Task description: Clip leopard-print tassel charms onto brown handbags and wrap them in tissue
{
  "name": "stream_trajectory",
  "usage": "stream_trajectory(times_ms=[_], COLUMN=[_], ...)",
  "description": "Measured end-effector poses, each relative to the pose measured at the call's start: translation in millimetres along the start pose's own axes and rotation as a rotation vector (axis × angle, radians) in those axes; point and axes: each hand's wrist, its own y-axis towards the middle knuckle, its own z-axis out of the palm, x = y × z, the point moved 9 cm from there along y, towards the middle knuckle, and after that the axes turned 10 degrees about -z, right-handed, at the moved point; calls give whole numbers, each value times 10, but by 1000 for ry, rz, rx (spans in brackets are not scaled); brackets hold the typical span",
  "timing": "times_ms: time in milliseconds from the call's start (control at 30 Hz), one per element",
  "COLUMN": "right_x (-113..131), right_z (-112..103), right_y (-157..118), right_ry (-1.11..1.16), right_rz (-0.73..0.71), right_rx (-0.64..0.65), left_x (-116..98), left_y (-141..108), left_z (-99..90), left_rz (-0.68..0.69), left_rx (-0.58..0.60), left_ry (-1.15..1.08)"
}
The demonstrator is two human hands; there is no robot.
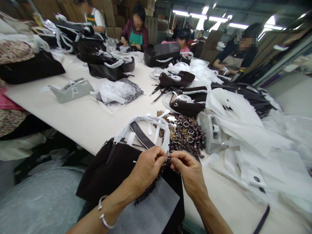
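Note:
A dark brown handbag (109,175) lies at the table's near edge, its handles wrapped in white film (143,119). At its right top corner, my left hand (147,167) is closed, thumb and finger pinching the top of a dark beaded charm (147,194) that hangs below the hand over the bag. My right hand (188,172) is also closed in a pinch, its fingertips almost meeting the left ones. The small piece between its fingers is hidden. Under my wrists lies a grey sheet (151,208) on the bag.
Beyond the bag is a heap of beaded charms with metal rings (185,133). Tape dispensers (71,91) stand at left and beside the heap. Wrapped bags (187,100), a plastic-wrapped bundle (119,92) and white sheets (251,130) lie around. Several people work across the table.

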Motion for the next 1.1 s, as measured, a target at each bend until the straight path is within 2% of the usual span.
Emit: stream_trajectory(times_ms=[233,567,767,1100], right_x=[80,20,58,23], right_z=[21,-6,35,140], right_y=[-26,-60,-53,-47], right_ry=[-133,-69,-119,-42], right_rz=[-58,-74,-87,-82], right_rx=[-16,-81,-45,-40], left_x=[25,126,96,71], left_y=[-17,-7,-17,-6], left_z=[59,95,107,95], left_rz=[-36,-77,-81,-41], left_rx=[19,29,49,2], left_ry=[-70,-179,-177,-142])
